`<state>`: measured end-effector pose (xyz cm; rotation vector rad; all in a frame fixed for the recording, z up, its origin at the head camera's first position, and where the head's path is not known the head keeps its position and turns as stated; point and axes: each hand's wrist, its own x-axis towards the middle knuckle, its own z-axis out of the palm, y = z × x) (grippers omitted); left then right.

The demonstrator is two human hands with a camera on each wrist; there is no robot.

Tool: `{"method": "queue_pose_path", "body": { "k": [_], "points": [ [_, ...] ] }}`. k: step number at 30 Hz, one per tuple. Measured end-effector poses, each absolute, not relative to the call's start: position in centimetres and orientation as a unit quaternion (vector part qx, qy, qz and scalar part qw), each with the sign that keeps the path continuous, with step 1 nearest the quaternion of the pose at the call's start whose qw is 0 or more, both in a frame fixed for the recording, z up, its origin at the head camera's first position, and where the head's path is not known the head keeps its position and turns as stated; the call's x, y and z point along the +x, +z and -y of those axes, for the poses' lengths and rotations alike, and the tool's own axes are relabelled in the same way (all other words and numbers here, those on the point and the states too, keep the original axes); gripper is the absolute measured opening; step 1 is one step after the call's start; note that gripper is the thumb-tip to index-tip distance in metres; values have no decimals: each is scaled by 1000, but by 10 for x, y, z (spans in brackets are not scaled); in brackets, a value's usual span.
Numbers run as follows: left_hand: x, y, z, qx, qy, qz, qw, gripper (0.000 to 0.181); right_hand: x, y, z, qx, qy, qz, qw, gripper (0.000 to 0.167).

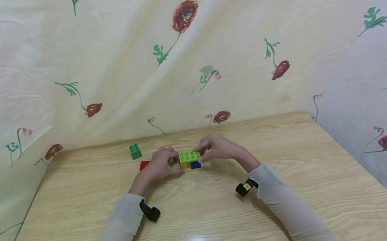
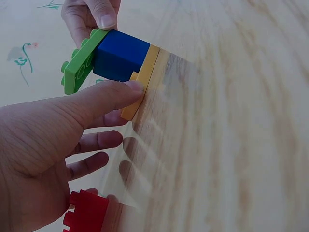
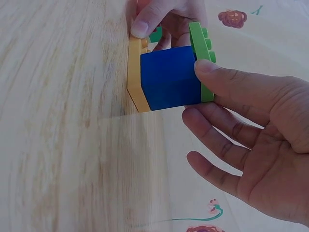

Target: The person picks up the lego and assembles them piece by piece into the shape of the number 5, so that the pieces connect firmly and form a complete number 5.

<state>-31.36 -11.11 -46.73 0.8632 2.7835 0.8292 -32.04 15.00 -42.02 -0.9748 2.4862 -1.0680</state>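
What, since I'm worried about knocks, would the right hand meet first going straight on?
Past the lime studded plate it pinches, the right hand would probably meet the blue brick first; depth is unclear.

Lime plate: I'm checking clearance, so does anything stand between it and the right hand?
Nothing visible does: the right hand grips the lime plate at its edge. The blue block sits beneath it.

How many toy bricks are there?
5: a flat lime-green plastic brick atop a blue plastic brick on a flat yellow brick; a red studded brick left of them; a green studded brick farthest back. More may be hidden.
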Motion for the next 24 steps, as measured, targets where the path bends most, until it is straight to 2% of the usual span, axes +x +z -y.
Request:
{"method": "queue_pose_path", "body": {
  "k": [24],
  "points": [
    [-306, -467, 107, 283, 274, -918, 55, 27, -314, -415, -149, -341, -344, -865, 134, 34]
  ]
}}
